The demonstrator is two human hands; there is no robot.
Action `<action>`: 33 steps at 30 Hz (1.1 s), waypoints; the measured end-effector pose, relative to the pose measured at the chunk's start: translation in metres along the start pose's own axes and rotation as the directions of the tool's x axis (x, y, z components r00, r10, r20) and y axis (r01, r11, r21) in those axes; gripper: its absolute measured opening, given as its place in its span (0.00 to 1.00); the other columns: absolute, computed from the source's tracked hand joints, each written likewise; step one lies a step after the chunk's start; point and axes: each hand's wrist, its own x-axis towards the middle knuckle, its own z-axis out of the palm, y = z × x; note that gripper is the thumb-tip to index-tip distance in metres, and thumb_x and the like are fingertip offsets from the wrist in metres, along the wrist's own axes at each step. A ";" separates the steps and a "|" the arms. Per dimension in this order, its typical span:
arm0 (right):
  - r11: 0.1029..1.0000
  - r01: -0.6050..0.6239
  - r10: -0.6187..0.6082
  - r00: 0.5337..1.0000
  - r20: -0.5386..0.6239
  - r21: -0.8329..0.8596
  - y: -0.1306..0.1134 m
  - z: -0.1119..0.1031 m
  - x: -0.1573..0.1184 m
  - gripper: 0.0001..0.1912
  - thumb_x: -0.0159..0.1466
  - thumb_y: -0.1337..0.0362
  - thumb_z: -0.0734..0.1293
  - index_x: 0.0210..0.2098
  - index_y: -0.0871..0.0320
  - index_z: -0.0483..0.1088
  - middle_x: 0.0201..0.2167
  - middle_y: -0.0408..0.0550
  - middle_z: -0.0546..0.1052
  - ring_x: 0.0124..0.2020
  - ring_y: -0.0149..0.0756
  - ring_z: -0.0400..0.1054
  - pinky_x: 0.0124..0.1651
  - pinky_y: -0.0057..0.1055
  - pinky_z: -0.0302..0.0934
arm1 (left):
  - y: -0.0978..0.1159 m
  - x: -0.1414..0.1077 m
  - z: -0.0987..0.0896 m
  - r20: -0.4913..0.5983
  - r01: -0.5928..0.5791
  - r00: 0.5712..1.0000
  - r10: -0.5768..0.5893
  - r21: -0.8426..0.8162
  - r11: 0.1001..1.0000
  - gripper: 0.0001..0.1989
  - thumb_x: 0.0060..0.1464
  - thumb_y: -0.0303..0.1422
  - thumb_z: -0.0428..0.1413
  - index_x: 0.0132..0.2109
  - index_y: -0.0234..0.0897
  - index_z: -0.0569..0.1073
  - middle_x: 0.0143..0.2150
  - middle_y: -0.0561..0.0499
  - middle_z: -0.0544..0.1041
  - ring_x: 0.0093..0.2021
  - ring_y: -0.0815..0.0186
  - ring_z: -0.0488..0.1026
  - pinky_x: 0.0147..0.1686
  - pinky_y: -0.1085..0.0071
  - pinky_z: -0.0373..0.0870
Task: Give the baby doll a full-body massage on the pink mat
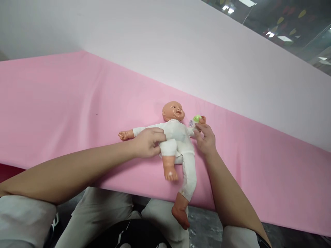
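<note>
A baby doll (178, 136) with a white cloth body lies on its back on the pink surface, its head toward the wall. One leg is bent up, while the other hangs over the front edge. My left hand (150, 142) is closed on the bent leg at its white cloth thigh. My right hand (205, 137) is closed at the doll's arm on the right, near the wrist, with thumb and fingers around the white sleeve. Beside that wrist show a small green object (197, 118) and a printed white tag (191, 123).
The pink-covered table (258, 165) stretches to both sides. Behind it stands a white wall (165, 48), with a dark glass panel (281, 31) above at the upper right. My legs (103, 210) are below the table's front edge.
</note>
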 end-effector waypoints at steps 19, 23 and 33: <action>0.999 -0.025 0.024 0.999 -0.024 -0.036 -0.004 0.006 0.000 0.25 0.69 0.52 0.66 0.63 0.53 0.73 0.66 0.57 0.72 0.67 0.49 0.67 0.69 0.52 0.63 | 0.016 -0.003 -0.002 0.124 -0.344 0.937 0.326 0.179 0.922 0.06 0.58 0.30 0.54 0.31 0.42 0.69 0.30 0.48 0.74 0.33 0.60 0.70 0.37 0.60 0.66; 0.941 -0.338 0.337 0.940 -0.055 -0.004 0.026 -0.005 0.006 0.32 0.67 0.54 0.66 0.68 0.56 0.66 0.67 0.60 0.71 0.66 0.49 0.68 0.67 0.50 0.64 | 0.035 -0.010 0.006 0.186 -0.481 0.869 0.458 0.105 0.870 0.07 0.56 0.30 0.56 0.31 0.42 0.66 0.31 0.48 0.72 0.31 0.60 0.68 0.34 0.59 0.64; 0.779 -0.198 0.483 0.795 0.367 -0.595 0.003 -0.029 -0.001 0.44 0.67 0.51 0.66 0.77 0.61 0.53 0.59 0.69 0.78 0.54 0.67 0.77 0.52 0.56 0.68 | 0.042 -0.011 0.013 0.315 -0.376 0.886 0.341 0.055 0.925 0.05 0.54 0.29 0.59 0.38 0.42 0.72 0.33 0.49 0.73 0.32 0.59 0.71 0.32 0.61 0.66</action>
